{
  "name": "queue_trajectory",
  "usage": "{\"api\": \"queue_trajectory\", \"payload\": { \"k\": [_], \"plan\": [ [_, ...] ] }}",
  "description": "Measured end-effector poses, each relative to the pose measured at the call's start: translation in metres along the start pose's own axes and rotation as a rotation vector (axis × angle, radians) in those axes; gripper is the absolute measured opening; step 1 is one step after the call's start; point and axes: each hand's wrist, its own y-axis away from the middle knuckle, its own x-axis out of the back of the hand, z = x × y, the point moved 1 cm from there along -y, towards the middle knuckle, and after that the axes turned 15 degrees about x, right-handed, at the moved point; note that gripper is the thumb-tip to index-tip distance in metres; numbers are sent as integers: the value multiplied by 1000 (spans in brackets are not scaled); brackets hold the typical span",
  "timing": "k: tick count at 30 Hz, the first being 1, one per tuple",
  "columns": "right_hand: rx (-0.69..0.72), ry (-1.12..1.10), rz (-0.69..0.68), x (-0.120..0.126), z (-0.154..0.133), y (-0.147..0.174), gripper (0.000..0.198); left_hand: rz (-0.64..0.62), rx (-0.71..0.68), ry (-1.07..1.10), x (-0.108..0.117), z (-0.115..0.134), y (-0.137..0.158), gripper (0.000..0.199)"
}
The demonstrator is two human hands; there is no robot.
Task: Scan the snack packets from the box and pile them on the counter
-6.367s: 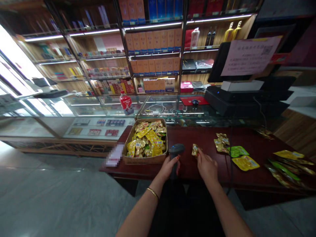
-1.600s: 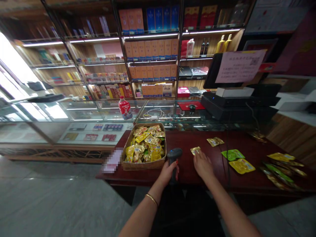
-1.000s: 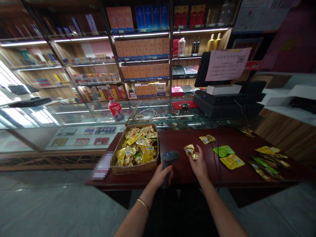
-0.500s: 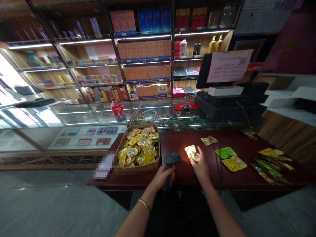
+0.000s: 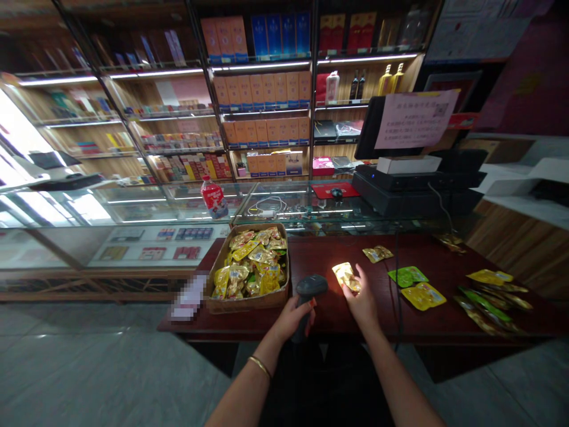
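My left hand (image 5: pixel 297 317) is wrapped round the handle of a dark barcode scanner (image 5: pixel 312 286), whose head points right. A gold snack packet (image 5: pixel 343 275) is gripped in my right hand (image 5: pixel 363 302) just above the dark red table, and bright light falls on it. To the left of the scanner stands an open cardboard box (image 5: pixel 249 303) heaped with gold, yellow and green packets. Right of my right hand lie a green packet (image 5: pixel 408 275) and a yellow packet (image 5: pixel 424 295), with a gold packet (image 5: pixel 377 254) behind them.
Several more packets (image 5: pixel 493 305) lie piled at the table's right end. A dark cable (image 5: pixel 397 284) hangs in front of the table (image 5: pixel 320 249). Behind are a glass counter with a red-labelled bottle (image 5: pixel 214 198), a mouse (image 5: pixel 336 193) and a monitor (image 5: pixel 370 127).
Both hands hold the same things in nearly the same place. Only a very slight shift of the whole view shows.
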Motion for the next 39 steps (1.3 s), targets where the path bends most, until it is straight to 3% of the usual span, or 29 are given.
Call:
{"api": "queue_trajectory", "payload": {
  "k": [11, 19, 25, 27, 30, 35, 39],
  "plan": [
    [64, -52, -122, 4, -11, 2, 78, 26, 7, -6, -1, 1, -1, 51],
    [57, -118, -88, 0, -5, 1, 74, 31, 24, 29, -1, 0, -1, 56],
    [-78, -157, 0, 6, 4, -20, 70, 100, 7, 99, -1, -1, -5, 59],
    [-43, -215, -20, 8, -11, -37, 68, 119, 11, 122, -1, -2, -7, 59],
    [96, -317, -119, -3, -58, -61, 69, 113, 6, 136, 1, -4, -11, 58],
    [363, -438, -453, -61, -161, -71, 65, 125, 2, 117, 4, -9, -13, 52],
    [498, -383, -603, -98, -200, -63, 63, 114, -15, 88, 4, -9, -11, 54]
  ]
}}
